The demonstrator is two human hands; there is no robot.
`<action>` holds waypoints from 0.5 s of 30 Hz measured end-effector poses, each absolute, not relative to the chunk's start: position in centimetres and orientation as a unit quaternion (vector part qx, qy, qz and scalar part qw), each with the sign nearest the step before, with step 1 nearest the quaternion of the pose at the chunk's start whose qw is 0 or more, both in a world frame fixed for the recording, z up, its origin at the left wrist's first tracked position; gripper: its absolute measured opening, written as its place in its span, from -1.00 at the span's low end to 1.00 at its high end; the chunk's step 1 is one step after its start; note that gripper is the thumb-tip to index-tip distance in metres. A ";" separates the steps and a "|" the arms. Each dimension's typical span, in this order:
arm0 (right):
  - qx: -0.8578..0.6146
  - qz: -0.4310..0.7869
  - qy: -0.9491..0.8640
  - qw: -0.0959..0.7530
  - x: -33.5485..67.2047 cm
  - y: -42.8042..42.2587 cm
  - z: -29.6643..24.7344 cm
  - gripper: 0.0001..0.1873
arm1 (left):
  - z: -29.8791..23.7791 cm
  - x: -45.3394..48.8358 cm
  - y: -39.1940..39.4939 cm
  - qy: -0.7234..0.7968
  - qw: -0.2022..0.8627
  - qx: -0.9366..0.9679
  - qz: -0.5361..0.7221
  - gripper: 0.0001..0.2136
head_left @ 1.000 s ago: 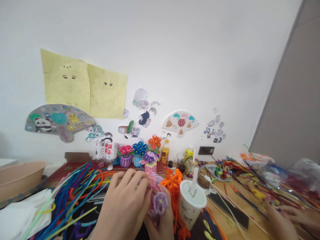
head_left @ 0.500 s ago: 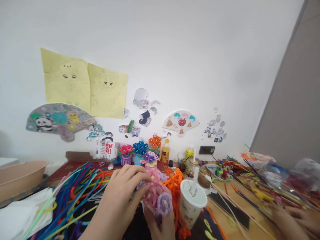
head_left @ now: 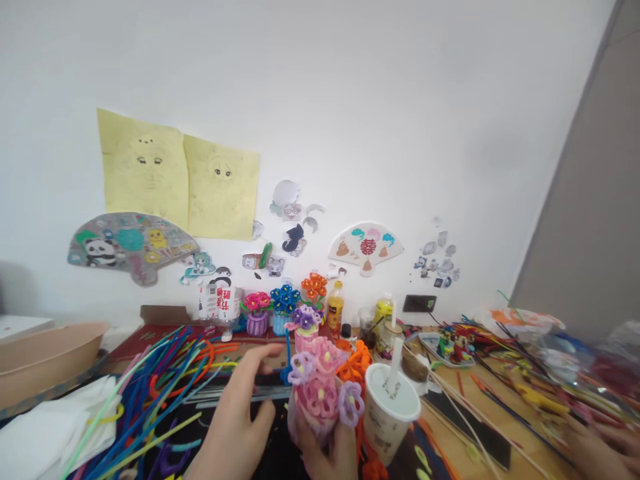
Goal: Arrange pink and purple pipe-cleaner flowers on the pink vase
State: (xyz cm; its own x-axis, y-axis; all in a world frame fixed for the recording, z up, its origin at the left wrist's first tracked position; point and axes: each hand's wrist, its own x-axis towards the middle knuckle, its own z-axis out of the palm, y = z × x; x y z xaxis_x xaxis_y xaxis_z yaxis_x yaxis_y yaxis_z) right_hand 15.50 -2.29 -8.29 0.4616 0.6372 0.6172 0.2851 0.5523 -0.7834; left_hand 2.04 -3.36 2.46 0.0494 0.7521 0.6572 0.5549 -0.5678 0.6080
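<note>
In my right hand [head_left: 330, 450] is a small pot of pipe-cleaner flowers [head_left: 320, 397], pink and lilac with yellow centres. My fingers wrap round its lower part, which they mostly hide. Just left of the flowers my left hand [head_left: 243, 407] is raised, thumb and fingers apart, touching nothing. Behind the held pot stand finished flower pots: a purple-topped one [head_left: 306, 323], a blue one [head_left: 285, 307], a pink one [head_left: 257, 310] and an orange one [head_left: 314, 288].
A lidded drink cup [head_left: 390, 413] with a straw stands close to my right hand, beside orange pipe cleaners [head_left: 356, 363]. Loose pipe cleaners [head_left: 175, 373] and white tissues [head_left: 60, 420] lie at left. Another person's hands [head_left: 600, 443] are at far right.
My left hand has come away from the pink and lilac flowers and moved left, its fingers spreading. My right hand keeps its hold on the pot. The view has shifted slightly.
</note>
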 end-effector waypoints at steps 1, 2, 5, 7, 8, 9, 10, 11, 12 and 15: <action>-0.459 0.123 -0.496 0.727 15.4 -2.2 -8.6 -0.36 | 1.1 2.0 -3.2 0.457 0.155 0.710 0.513 -0.49; -0.459 0.128 -0.487 0.732 15.3 -2.1 -8.9 -0.33 | -0.2 2.1 -3.1 0.453 0.212 0.698 0.512 -0.52; -0.443 0.177 -0.458 0.751 15.0 -1.9 -9.6 -0.27 | -3.0 2.6 -3.2 0.410 0.321 0.670 0.530 -0.55; -0.441 0.205 -0.443 0.753 15.0 -2.0 -9.7 -0.26 | -3.7 3.0 -3.5 0.379 0.361 0.660 0.539 -0.50; -0.443 0.211 -0.441 0.751 15.1 -2.2 -9.6 -0.26 | -3.8 3.2 -3.6 0.371 0.373 0.656 0.541 -0.48; -0.444 0.214 -0.448 0.746 15.2 -2.3 -9.5 -0.27 | -3.8 3.5 -3.7 0.368 0.379 0.652 0.543 -0.44; -0.442 0.215 -0.462 0.739 15.3 -2.6 -9.3 -0.29 | -3.7 3.8 -3.8 0.370 0.382 0.648 0.546 -0.41; -0.436 0.215 -0.479 0.731 15.4 -2.8 -9.2 -0.32 | -3.5 4.0 -3.9 0.372 0.383 0.643 0.549 -0.37; -0.428 0.215 -0.497 0.724 15.5 -3.0 -9.2 -0.36 | -3.3 4.3 -4.0 0.374 0.384 0.639 0.552 -0.35; -0.416 0.212 -0.525 0.712 15.8 -3.7 -9.6 -0.51 | -2.6 5.1 -4.1 0.364 0.391 0.627 0.568 -0.34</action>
State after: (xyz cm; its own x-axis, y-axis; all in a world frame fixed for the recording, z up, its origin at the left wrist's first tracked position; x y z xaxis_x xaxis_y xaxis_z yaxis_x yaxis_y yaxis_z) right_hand 15.77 -3.73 -9.59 0.3595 0.7388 0.5701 0.1347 0.5635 -0.8151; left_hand 5.07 -4.12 -2.59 0.0908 0.8997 0.4271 0.0119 -0.4298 0.9029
